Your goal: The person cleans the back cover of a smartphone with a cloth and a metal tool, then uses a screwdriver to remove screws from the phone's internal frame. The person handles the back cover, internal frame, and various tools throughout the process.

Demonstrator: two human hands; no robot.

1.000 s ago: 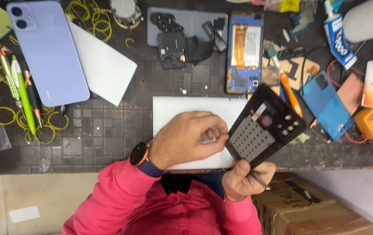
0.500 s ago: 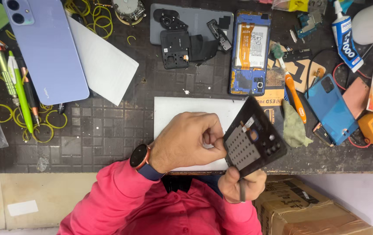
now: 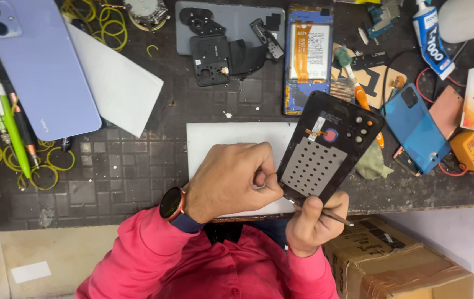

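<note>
A person at a cluttered repair bench holds a black phone back panel [image 3: 328,147], inner side up, tilted above a white mat [image 3: 231,141]. The right hand [image 3: 314,221] closes around its lower edge and a thin metal tool [image 3: 325,213]. The left hand [image 3: 231,180] pinches closed at the panel's lower left corner, seemingly peeling something small; what it grips is hidden.

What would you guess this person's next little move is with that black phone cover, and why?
Probably easing the left hand along the edge of the black phone cover: its fingertips pinch at that edge, while the right hand props the cover up, inner side showing, with a thin metal tool tucked in its grip.
</note>
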